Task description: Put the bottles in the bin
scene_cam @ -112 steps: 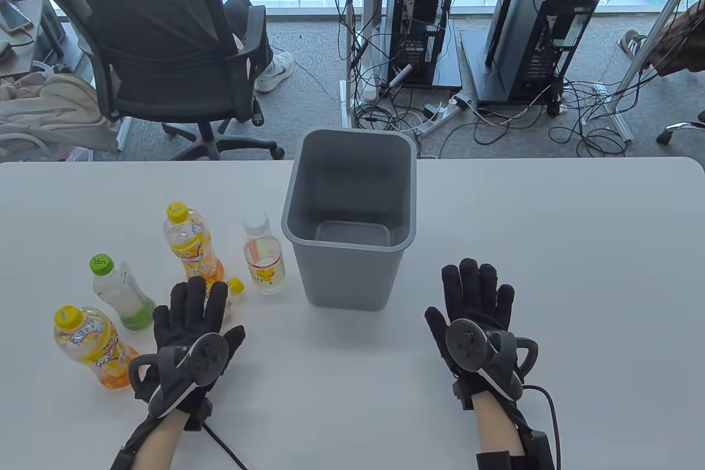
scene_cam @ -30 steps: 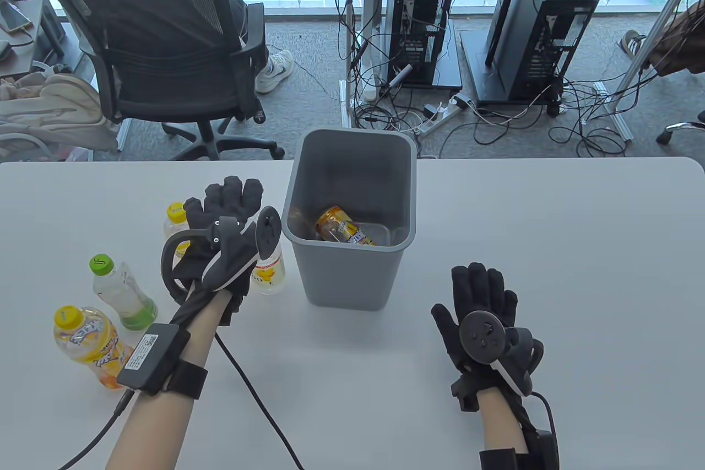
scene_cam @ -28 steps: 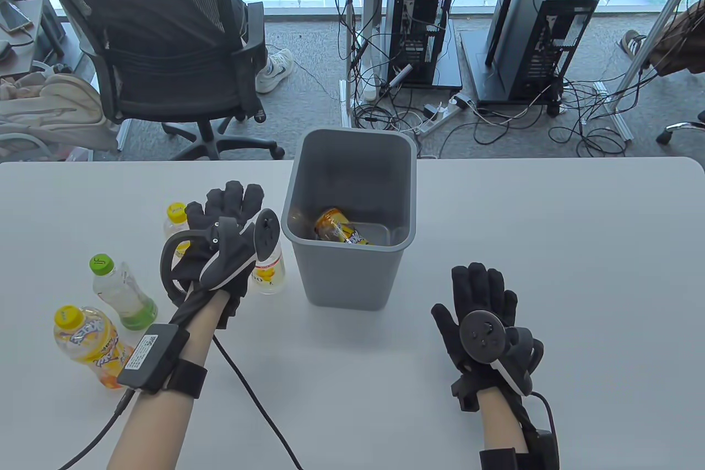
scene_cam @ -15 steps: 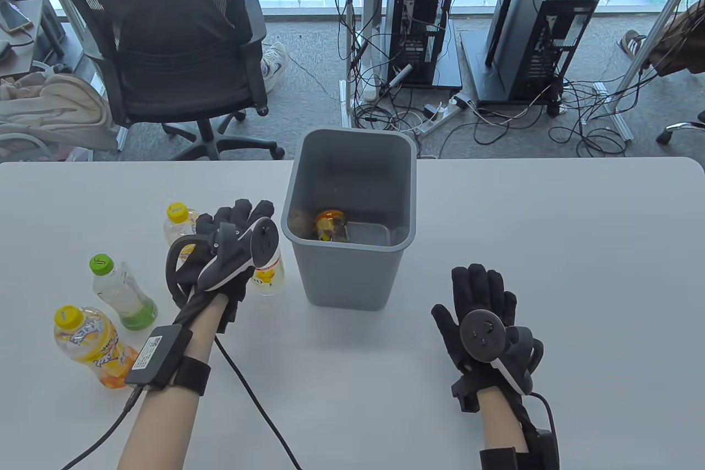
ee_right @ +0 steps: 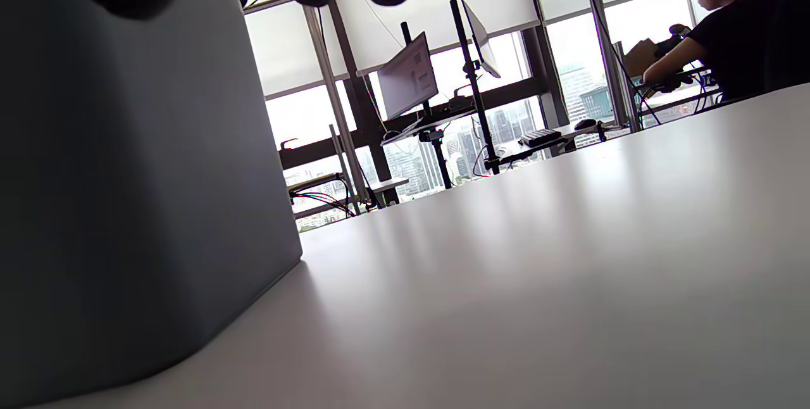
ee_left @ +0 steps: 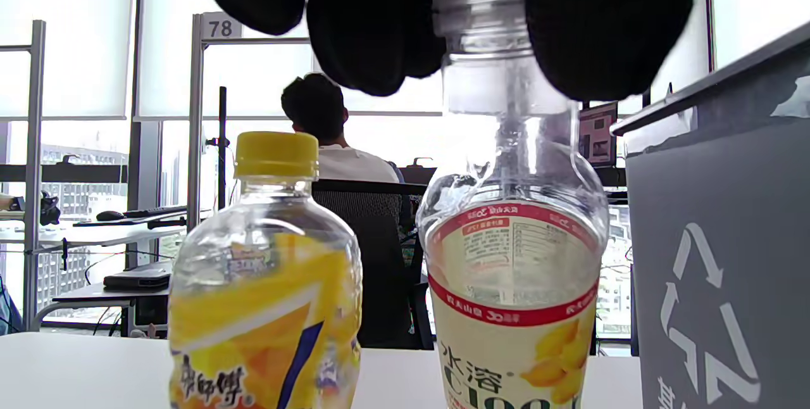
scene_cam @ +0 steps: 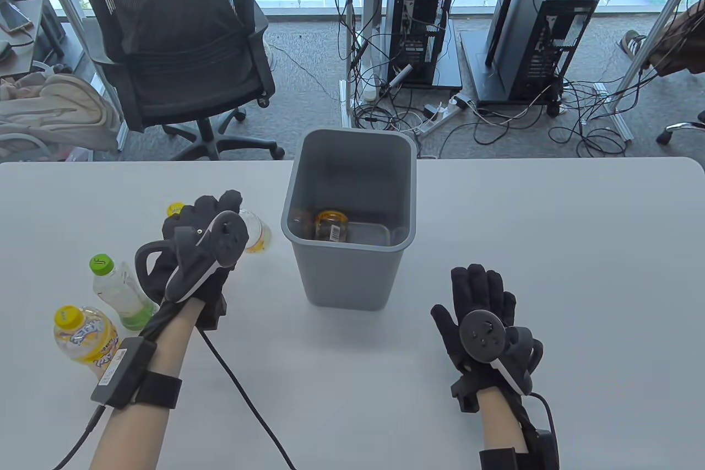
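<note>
My left hand (scene_cam: pixel 217 211) grips the neck of a clear white-capped bottle (scene_cam: pixel 256 234) with a red-banded label, left of the grey bin (scene_cam: pixel 352 247). The bottle looks raised off the table. In the left wrist view my fingers (ee_left: pixel 361 23) pinch the bottle's cap and neck (ee_left: pixel 506 219), with the bin wall (ee_left: pixel 715 238) at the right. An orange bottle (scene_cam: pixel 330 225) lies inside the bin. My right hand (scene_cam: pixel 479 299) rests flat and empty on the table, right of the bin.
A yellow-capped orange bottle (scene_cam: pixel 175 209) stands behind my left hand and also shows in the left wrist view (ee_left: pixel 266 282). A green-capped bottle (scene_cam: pixel 118 291) and another yellow-capped bottle (scene_cam: pixel 82 335) stand at the front left. Office chairs and desks lie beyond the white table (scene_cam: pixel 551 249).
My left hand has closed on the clear bottle's neck and drawn it up and to the left. The orange bottle has settled in the bin. My right hand has not moved.
</note>
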`<action>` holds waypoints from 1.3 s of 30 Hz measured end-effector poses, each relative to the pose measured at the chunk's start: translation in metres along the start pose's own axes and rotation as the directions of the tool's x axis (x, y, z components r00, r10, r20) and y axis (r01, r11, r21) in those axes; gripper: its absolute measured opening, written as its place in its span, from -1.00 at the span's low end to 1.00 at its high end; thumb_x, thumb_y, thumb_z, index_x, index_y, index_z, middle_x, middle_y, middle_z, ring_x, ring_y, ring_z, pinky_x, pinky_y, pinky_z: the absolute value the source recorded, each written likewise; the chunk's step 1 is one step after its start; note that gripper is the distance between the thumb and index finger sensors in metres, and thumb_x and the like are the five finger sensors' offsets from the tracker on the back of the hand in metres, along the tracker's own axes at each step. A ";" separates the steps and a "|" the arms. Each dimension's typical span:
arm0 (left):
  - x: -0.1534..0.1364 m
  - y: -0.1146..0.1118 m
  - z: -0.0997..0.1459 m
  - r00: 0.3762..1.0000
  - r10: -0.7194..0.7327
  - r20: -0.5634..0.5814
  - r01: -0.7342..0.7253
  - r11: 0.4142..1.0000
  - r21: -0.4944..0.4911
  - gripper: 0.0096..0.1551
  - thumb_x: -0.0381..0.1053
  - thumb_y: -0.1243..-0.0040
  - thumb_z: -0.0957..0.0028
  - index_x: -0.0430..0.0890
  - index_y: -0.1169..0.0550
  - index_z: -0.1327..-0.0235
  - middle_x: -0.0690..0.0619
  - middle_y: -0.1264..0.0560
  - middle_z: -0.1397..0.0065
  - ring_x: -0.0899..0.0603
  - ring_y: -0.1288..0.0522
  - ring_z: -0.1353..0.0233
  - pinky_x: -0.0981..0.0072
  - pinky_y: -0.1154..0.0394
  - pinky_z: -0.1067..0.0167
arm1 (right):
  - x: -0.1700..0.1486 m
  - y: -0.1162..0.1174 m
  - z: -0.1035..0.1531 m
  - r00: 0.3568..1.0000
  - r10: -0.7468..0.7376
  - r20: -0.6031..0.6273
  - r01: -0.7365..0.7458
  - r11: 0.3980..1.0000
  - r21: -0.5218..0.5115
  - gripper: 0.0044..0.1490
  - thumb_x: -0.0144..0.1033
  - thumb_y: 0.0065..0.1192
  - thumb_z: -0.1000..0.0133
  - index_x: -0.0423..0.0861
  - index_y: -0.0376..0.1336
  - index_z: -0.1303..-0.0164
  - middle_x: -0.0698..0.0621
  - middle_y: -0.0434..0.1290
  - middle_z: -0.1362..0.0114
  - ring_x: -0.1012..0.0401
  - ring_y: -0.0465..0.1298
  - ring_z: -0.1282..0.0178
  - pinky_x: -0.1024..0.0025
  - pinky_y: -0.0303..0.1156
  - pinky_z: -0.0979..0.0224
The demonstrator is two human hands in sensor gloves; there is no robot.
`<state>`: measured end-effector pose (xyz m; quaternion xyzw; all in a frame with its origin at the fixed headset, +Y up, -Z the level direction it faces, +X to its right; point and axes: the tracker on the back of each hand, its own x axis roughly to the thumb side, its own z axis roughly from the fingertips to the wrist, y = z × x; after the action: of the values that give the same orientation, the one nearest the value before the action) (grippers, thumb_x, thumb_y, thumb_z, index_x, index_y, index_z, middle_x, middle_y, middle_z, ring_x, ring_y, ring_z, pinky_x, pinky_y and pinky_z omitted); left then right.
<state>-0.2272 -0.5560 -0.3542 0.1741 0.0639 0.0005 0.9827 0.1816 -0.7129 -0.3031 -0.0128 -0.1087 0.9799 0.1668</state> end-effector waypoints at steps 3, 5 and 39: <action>-0.004 0.025 -0.001 0.998 0.056 -0.030 -0.054 0.996 0.069 -0.15 0.22 -0.43 0.04 0.30 -0.24 -0.47 0.09 -0.38 -0.57 -0.10 -0.56 -0.35 -0.07 -0.42 -0.42 | 0.000 0.000 0.000 1.000 -0.002 0.000 0.002 1.000 -0.002 -0.04 0.30 -0.03 -0.15 0.14 -0.11 -0.73 -0.02 -0.14 -0.84 -0.07 -0.21 -0.76 -0.18 -0.16 -0.70; -0.005 0.044 -0.001 0.993 0.107 -0.047 -0.101 0.987 0.128 -0.15 0.21 -0.43 0.02 0.29 -0.22 -0.48 0.09 -0.35 -0.59 -0.09 -0.57 -0.34 -0.05 -0.43 -0.41 | 0.000 0.000 0.000 1.000 -0.003 0.001 0.003 1.000 -0.003 -0.04 0.30 -0.03 -0.15 0.14 -0.11 -0.73 -0.02 -0.14 -0.84 -0.07 -0.21 -0.76 -0.18 -0.16 -0.70; 0.076 0.030 0.005 0.989 -0.057 0.139 0.037 0.989 0.141 -0.24 0.28 -0.13 -0.13 0.24 -0.20 -0.61 0.09 -0.23 -0.76 -0.18 -0.33 -0.70 -0.22 -0.26 -0.56 | -0.002 0.000 0.000 1.000 -0.024 -0.002 0.024 1.000 -0.001 -0.04 0.30 -0.03 -0.15 0.14 -0.12 -0.73 -0.02 -0.15 -0.84 -0.07 -0.21 -0.76 -0.18 -0.16 -0.70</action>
<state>-0.1510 -0.5275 -0.3485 0.2398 -0.0028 -0.0396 0.9700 0.1832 -0.7135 -0.3029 -0.0126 -0.1090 0.9778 0.1786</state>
